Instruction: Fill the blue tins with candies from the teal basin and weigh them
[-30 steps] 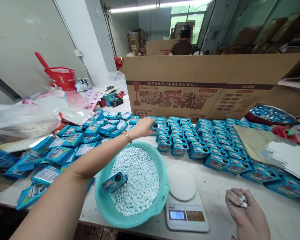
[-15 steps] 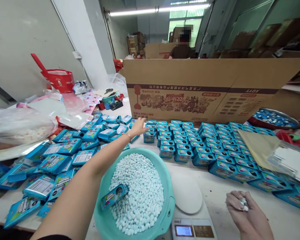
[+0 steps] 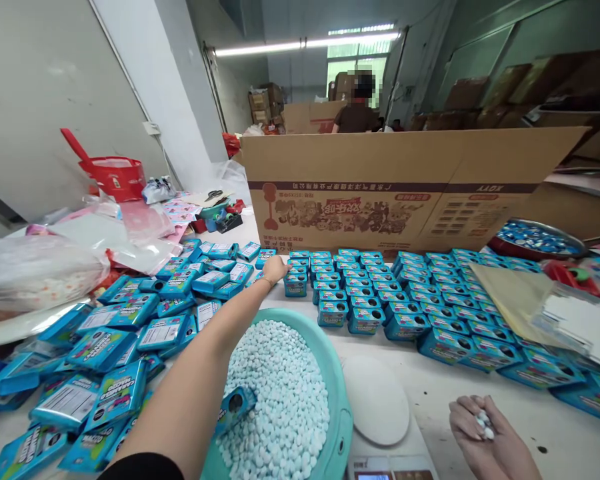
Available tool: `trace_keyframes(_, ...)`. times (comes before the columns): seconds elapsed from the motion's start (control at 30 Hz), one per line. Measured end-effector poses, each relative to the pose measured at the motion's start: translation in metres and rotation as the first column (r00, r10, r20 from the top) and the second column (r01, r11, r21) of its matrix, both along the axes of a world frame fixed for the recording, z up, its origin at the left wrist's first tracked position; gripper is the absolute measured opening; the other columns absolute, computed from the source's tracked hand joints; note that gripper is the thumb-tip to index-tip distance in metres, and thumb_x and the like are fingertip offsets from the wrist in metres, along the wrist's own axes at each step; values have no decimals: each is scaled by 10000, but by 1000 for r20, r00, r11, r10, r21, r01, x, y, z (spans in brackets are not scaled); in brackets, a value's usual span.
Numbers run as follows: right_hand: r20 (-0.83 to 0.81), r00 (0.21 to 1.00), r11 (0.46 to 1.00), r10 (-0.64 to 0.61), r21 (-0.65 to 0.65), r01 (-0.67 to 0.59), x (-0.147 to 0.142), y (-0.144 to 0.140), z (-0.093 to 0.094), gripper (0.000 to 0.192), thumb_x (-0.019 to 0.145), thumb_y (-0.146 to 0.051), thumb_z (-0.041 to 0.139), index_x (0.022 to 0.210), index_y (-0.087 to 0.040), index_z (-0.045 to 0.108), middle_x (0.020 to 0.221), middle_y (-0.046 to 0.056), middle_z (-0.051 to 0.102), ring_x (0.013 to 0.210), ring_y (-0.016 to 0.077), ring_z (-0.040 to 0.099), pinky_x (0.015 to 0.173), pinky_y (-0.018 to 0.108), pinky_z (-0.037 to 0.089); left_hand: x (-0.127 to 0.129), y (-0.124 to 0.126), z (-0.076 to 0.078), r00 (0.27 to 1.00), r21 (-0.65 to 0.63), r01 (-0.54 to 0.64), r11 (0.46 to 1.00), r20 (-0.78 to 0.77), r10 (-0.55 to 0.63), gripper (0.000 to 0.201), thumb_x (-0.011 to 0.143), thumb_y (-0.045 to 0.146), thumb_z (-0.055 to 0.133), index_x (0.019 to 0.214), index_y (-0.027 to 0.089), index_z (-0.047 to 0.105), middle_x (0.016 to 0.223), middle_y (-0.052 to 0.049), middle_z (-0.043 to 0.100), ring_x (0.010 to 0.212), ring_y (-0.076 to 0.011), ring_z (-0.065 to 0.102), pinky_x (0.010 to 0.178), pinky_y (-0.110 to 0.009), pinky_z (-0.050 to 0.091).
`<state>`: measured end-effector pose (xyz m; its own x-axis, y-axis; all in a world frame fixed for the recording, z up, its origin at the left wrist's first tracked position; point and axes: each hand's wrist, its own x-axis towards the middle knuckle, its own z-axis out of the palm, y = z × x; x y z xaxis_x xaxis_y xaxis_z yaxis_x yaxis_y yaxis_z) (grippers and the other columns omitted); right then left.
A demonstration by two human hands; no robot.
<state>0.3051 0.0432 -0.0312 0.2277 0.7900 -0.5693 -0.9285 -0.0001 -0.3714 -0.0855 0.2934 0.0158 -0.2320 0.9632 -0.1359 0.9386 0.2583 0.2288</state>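
My left hand (image 3: 276,268) reaches across the tub to the left end of the tin rows. Its fingers are curled and touch or nearly touch the nearest upright blue candy tin (image 3: 295,285); whatever they hold is hidden. Low on the right, my right hand (image 3: 491,437) is cupped palm up around a few small pale candies (image 3: 484,425). Beneath my left arm stands a turquoise tub (image 3: 341,400) of pale blue candies (image 3: 285,393). A blue tin with a round opening (image 3: 235,408) lies tilted on them, partly covered by my arm.
Rows of upright tins (image 3: 407,323) fill the table's middle and right. Loose tins (image 3: 115,393) are heaped at left. A scale with a round white plate (image 3: 377,400) sits beside the tub. Behind stands a large carton (image 3: 350,160); a person (image 3: 357,117) is beyond it.
My left hand has gone from stretched fingers to curled ones, staying near the row's left end. My right hand still cups the candies. The view has tilted slightly upward.
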Motion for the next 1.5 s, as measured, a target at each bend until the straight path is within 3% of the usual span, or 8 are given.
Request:
trace_keyframes(0.33,-20,999,999,37,-39,-38,-13,3,15,268,913,-59,323,711,-221,391,508,-63,421,304,81,404,281,162,337,4,-49,49,972,67,226,972,44,-229,350,943,391,575,1165,132,654,1170,-139,679,1087,-263,647,938,-398,514)
trace_keyframes(0.57,-50,987,988,154,-9,-155,-43,8,14,300,970,-97,283,714,-211,392,508,-74,395,325,63,387,313,146,339,-43,-195,59,806,43,566,823,178,-564,1005,704,573,752,1517,170,318,1526,-175,450,1380,-326,458,1101,-418,408)
trace_keyframes(0.67,-65,979,981,192,15,-191,-53,5,18,284,984,-119,304,733,-202,406,526,-76,401,340,54,383,326,140,340,-56,-265,44,854,28,513,858,87,-513,1058,649,656,755,1487,159,343,1507,-208,457,1379,-377,447,1085,-476,423)
trace_keyframes(0.83,-38,980,980,195,55,-193,-54,-1,23,238,955,-129,447,734,-205,402,539,-96,374,360,46,368,347,140,341,-55,-325,18,928,19,358,933,-115,-354,431,830,443,646,1170,182,597,1146,-148,717,1093,-353,656,995,-549,448)
trace_keyframes(1.0,-44,986,982,163,107,-158,-39,-10,24,218,935,-130,485,741,-202,418,553,-92,395,382,45,372,357,135,346,-31,-304,66,929,349,369,862,-155,-335,343,812,442,644,1070,217,636,1016,-86,743,980,-310,677,1106,-609,306)
trace_keyframes(1.17,-11,992,977,123,176,-119,-16,-19,14,262,866,-120,600,711,-202,405,564,-100,392,394,33,371,371,130,366,55,-253,105,812,439,564,699,-144,-565,355,791,467,661,1045,219,666,967,-59,719,1031,-304,636,1159,-625,174)
trace_keyframes(1.33,69,997,995,-19,102,12,8,-27,-2,184,867,-143,600,749,-190,466,664,-49,517,470,43,461,418,141,435,149,-215,55,632,198,772,604,-140,-762,237,780,367,659,934,187,674,880,-82,712,1005,-319,627,1135,-642,187)
trace_keyframes(1.5,159,983,994,-91,69,81,22,-32,-3,203,882,-233,607,737,-194,471,649,-48,518,510,71,515,486,196,499,176,-206,13,600,34,798,602,-138,-788,317,790,299,662,1068,147,660,988,-147,721,1092,-354,609,1155,-636,139)
